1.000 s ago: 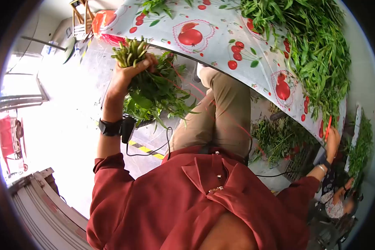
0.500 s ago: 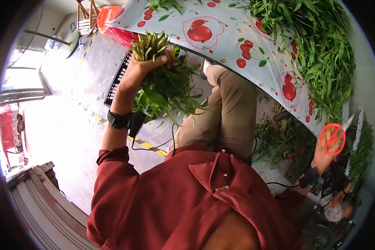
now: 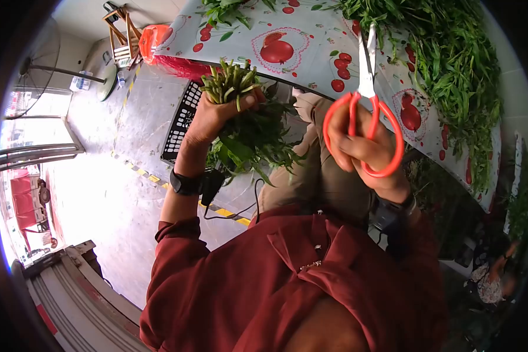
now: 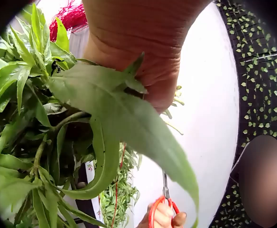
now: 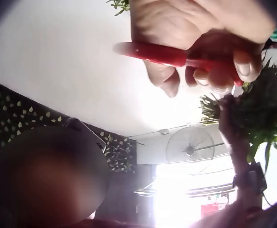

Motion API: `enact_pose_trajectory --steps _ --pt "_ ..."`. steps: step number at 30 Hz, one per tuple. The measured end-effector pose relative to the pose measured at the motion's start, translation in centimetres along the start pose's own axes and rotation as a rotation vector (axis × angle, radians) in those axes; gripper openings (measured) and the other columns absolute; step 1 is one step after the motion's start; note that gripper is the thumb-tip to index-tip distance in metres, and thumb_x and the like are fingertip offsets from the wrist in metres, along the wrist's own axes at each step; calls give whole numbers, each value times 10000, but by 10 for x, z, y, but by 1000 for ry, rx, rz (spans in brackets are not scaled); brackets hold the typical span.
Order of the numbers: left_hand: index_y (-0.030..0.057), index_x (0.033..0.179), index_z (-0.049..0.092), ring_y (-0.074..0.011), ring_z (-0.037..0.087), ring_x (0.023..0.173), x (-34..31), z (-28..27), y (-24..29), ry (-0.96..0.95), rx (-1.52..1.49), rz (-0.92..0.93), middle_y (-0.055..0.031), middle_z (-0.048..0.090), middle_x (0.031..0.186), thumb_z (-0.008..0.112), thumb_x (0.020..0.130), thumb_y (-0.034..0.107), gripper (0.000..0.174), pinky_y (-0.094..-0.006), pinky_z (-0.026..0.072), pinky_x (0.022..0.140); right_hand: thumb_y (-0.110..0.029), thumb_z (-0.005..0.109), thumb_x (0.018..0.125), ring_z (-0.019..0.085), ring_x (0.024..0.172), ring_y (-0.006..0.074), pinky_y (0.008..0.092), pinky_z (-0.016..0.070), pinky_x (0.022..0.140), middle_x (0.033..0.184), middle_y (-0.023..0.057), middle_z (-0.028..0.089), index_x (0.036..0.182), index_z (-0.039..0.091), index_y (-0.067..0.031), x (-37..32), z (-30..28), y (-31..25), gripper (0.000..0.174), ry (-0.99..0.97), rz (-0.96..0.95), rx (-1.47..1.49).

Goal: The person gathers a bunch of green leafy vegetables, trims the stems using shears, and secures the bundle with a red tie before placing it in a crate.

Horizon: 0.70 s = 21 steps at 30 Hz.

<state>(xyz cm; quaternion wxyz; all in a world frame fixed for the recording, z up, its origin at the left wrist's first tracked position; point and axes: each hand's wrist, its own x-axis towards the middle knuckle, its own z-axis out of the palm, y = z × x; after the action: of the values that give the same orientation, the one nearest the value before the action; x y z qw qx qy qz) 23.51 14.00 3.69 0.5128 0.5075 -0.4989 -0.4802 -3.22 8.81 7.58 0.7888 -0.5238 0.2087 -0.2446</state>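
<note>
In the head view the left hand (image 3: pixel 210 120) grips a leafy green bunch (image 3: pixel 255 138), its cut stem ends pointing up above the thumb. Broad leaves cover much of the left wrist view, beside that hand (image 4: pixel 138 52). The right hand (image 3: pixel 369 149) has its fingers curled through the red handles of the scissors (image 3: pixel 366 85), whose blades point up near the table's edge. From the right wrist, the red handle (image 5: pixel 162 53) lies across the fingers of the right hand (image 5: pixel 200 42), and the bunch (image 5: pixel 267 102) stands beyond.
A patterned tablecloth (image 3: pixel 311 32) covers the table, with a large heap of greens (image 3: pixel 452 76) on its right side. Red strings (image 3: pixel 185 67) hang at the table's left corner. Below them is a black crate (image 3: pixel 182 120). A fan (image 3: pixel 35 67) stands at the far left.
The right hand has come inward from the far right with the scissors, which now point up. The left hand has shifted slightly right and down with the bunch in its grip.
</note>
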Motion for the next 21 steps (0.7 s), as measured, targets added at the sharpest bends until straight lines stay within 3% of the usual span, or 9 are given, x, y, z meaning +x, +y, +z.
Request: enact_pose_trajectory --steps 2,5,6,9,13,17,21 --pt "14 885 630 -102 567 751 -1 3 -1 -3 -7 -4 -29 636 821 636 781 112 144 -250 456 693 -47 573 744 466 550 65 209 397 502 765 18 495 902 461 -41 18 5 3 194 106 -96 -133" --pt "18 905 627 -97 570 768 -3 2 -2 -26 5 -31 -28 638 833 644 790 127 159 -249 459 697 -48 577 750 501 602 69 220 426 546 809 25 523 967 478 -18 43 11 18 241 233 -245 -296" --pt "18 908 625 -97 570 770 -4 2 -1 -27 7 -42 -26 637 832 645 793 128 160 -248 457 699 -52 579 755 523 607 81 235 439 556 830 44 558 1005 482 -3 48 11 20 272 203 -160 -283" --pt "18 911 623 -95 567 772 -7 -1 -2 -30 15 -54 -23 633 830 645 798 127 158 -246 454 703 -45 573 753 545 612 92 239 446 557 797 57 578 1001 481 0 63 19 33 269 167 -151 -375" --pt "18 910 622 -93 560 774 -13 -12 -5 -20 43 -70 -14 625 833 642 803 117 148 -248 450 712 -49 573 745 563 583 114 244 458 530 723 52 568 978 476 12 81 27 53 260 102 -35 -219" --pt "18 904 618 -91 557 780 -20 -22 -1 -37 65 -81 -6 620 837 639 804 109 137 -249 451 718 -59 573 766 571 566 121 236 468 508 797 75 582 974 465 6 94 27 57 243 -7 47 -67" --pt "8 995 620 -89 560 796 -30 -27 -1 42 26 -133 -12 631 886 637 802 100 215 -248 449 733 -61 578 782 569 563 123 235 463 500 772 67 600 962 503 -20 107 35 60 199 -29 38 205"
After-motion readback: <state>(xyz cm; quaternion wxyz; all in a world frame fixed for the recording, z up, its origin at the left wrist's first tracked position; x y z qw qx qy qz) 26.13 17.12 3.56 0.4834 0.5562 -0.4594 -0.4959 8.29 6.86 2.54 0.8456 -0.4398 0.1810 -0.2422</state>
